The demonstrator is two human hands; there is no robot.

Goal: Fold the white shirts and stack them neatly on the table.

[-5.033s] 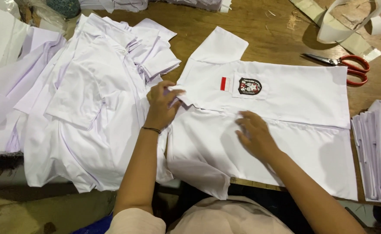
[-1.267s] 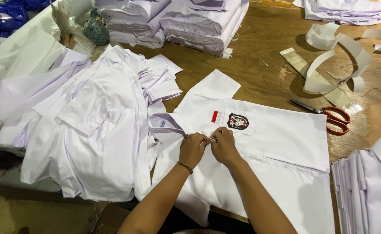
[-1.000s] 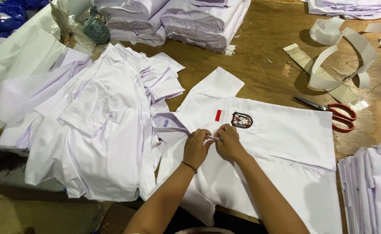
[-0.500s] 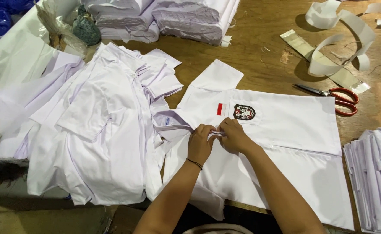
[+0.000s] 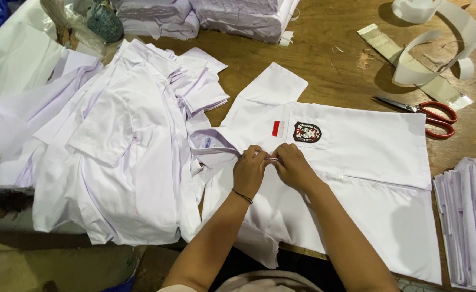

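Pinching shirt (image 5: 368, 157) placket: both hands (image 5: 270, 168) closed.

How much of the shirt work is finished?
Looks partly done: folded white bundles are stacked at the table's far edge. In hand: the left hand and right hand pinch the front of the spread shirt near its collar. Left: a loose shirt heap beside it.
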